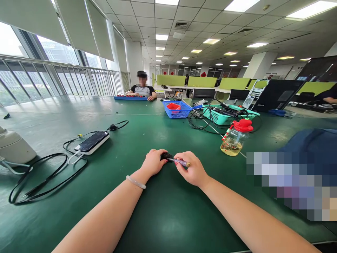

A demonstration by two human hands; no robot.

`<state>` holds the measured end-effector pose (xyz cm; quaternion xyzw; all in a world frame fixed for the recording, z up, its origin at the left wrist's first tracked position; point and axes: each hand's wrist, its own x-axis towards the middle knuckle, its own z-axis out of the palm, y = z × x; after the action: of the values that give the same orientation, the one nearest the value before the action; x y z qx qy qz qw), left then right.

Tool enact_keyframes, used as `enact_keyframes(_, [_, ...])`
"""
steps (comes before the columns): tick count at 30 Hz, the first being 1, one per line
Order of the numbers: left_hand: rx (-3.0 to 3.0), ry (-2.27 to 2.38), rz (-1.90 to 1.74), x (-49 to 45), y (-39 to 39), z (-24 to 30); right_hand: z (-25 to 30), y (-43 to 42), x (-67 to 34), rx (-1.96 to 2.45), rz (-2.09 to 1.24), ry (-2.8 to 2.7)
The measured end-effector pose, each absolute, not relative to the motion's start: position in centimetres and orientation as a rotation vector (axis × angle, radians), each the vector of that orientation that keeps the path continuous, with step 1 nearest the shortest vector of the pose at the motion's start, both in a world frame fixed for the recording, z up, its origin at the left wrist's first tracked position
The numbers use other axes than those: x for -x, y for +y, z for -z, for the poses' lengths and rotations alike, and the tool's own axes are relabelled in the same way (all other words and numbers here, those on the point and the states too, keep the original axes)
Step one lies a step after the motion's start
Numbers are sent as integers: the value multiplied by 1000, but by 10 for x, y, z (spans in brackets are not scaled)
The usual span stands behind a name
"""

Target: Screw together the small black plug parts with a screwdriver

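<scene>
My left hand (154, 162), with a pale bangle (136, 182) at the wrist, is closed around a small black part (166, 156) on the green table; its exact kind cannot be made out. Pinched in the fingers of my right hand (193, 168) is a slim screwdriver (183, 162) with a see-through purplish handle and a gold-coloured end. Its thin metal tip points left and meets the black part, or comes very close to it. Fingers hide much of the black part.
Leftward lie a phone-like device (93, 141) and looped black cables (52, 182). A red-lidded bottle (234, 138) stands to the right. Behind are a blue basket (177, 111), a teal basket (219, 117) of cables and a seated person (142, 89) with a blue tray (131, 98).
</scene>
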<state>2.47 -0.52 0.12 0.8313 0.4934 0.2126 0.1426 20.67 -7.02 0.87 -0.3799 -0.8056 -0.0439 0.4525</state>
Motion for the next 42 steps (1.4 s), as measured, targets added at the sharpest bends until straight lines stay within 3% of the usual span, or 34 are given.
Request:
enact_keyframes(18, [-2386, 1416, -635, -24, -6, 0, -11, -76, -198, 722, 527, -2358])
enact_keyframes(42, [-2416, 1439, -665, -25, -9, 0, -5, -75, -199, 691, 335, -2389])
